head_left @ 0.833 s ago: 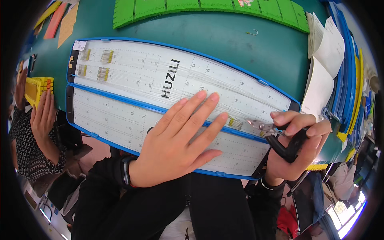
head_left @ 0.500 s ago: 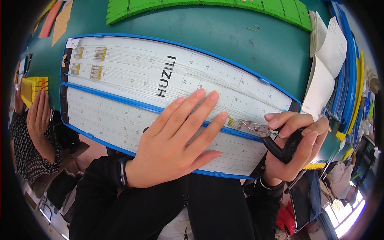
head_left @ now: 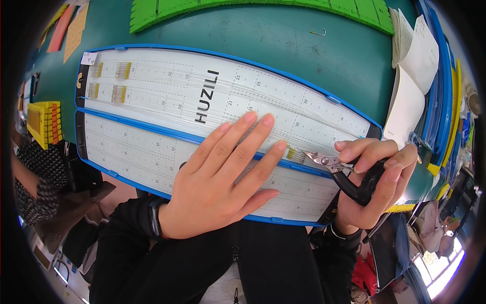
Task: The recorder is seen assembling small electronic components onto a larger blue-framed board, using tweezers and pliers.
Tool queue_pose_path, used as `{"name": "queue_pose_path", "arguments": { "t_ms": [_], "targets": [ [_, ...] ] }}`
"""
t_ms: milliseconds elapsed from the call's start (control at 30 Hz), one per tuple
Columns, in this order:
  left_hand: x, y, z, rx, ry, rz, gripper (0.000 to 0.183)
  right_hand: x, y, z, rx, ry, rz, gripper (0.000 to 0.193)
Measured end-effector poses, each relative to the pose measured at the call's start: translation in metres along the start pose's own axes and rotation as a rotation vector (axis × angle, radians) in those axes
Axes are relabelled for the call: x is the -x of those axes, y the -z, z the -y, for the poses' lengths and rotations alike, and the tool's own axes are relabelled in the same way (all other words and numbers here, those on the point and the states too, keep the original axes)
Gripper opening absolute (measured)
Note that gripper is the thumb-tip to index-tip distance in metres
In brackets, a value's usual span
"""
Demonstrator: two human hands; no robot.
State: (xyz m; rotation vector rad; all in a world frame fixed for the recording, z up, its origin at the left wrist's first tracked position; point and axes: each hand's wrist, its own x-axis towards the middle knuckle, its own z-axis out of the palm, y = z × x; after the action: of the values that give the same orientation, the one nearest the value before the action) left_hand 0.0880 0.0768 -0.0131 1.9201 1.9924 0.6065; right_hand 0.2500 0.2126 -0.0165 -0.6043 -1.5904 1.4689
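An opened long blue-rimmed case (head_left: pixel 217 76) with white ruled panels lies at the table's near edge. Thin clear lines run lengthwise over its far panel, and clusters of small yellowish hooks or pins (head_left: pixel 123 70) sit at the panel's left end. My left hand (head_left: pixel 223 177) rests flat across the panels with its fingers apart, the tips over the lines. In my right hand (head_left: pixel 382 172) is a pair of small nippers (head_left: pixel 324 160) with black handles. Their jaws point left, at a yellowish cluster (head_left: pixel 295 154) near the middle hinge. Whether they touch it I cannot tell.
A green foam strip (head_left: pixel 263 9) lies at the back, with a loose fish hook (head_left: pixel 318 31) before it. An open notebook (head_left: pixel 412 76) and blue-yellow foam strips (head_left: pixel 445 101) stand right. A yellow foam block (head_left: pixel 44 124) is left, near another person's arm (head_left: pixel 25 172).
The other person's hand has left the yellow block. In the picture, the nippers' tips sit slightly further left, nearer the yellowish cluster. My left hand stays almost still.
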Motion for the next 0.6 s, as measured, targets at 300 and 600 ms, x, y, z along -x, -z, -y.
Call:
{"name": "queue_pose_path", "arguments": {
  "t_ms": [300, 600],
  "targets": [
    [0.0001, 0.0009, 0.0020, 0.003, -0.003, 0.006, 0.057, 0.0026, 0.0018, 0.0031, 0.022, -0.014, -0.047, 0.022],
    [0.0003, 0.0005, 0.0035, 0.033, -0.017, -0.006, 0.053, 0.0031, -0.0004, 0.0038, -0.005, 0.004, -0.116, 0.018]
  ]
}}
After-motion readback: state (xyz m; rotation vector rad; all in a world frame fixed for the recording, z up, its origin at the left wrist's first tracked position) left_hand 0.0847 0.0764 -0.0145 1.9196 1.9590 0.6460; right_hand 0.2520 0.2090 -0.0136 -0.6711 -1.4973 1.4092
